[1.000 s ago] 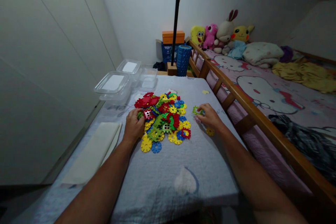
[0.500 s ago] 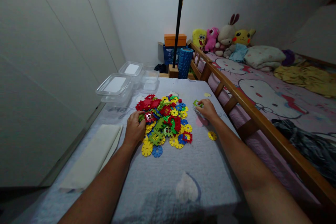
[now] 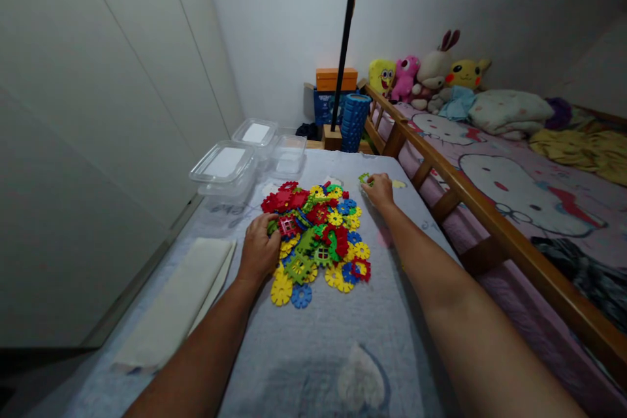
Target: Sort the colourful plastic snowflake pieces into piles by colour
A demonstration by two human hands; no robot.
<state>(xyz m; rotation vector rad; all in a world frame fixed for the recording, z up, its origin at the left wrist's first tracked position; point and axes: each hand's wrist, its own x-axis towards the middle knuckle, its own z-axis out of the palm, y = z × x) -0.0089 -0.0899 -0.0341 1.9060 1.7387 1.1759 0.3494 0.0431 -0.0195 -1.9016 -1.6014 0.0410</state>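
Note:
A pile of coloured plastic interlocking pieces [image 3: 318, 232], red, yellow, green and blue, lies on a quilted grey cover [image 3: 313, 346]. My left hand [image 3: 258, 249] rests curled at the pile's left edge, its fingers closed on pieces there. My right hand [image 3: 378, 188] reaches to the far right of the pile and pinches a green piece [image 3: 364, 178].
Clear plastic containers with lids [image 3: 226, 168] stand at the far left of the cover. A folded white cloth [image 3: 181, 297] lies at the left. A wooden bed rail [image 3: 470, 209] runs along the right, with plush toys [image 3: 426, 72] behind. A black pole [image 3: 345, 39] stands at the back.
My right hand has carried the green piece farther away across the cover. The left hand has stayed at the pile. The camera has tilted slightly.

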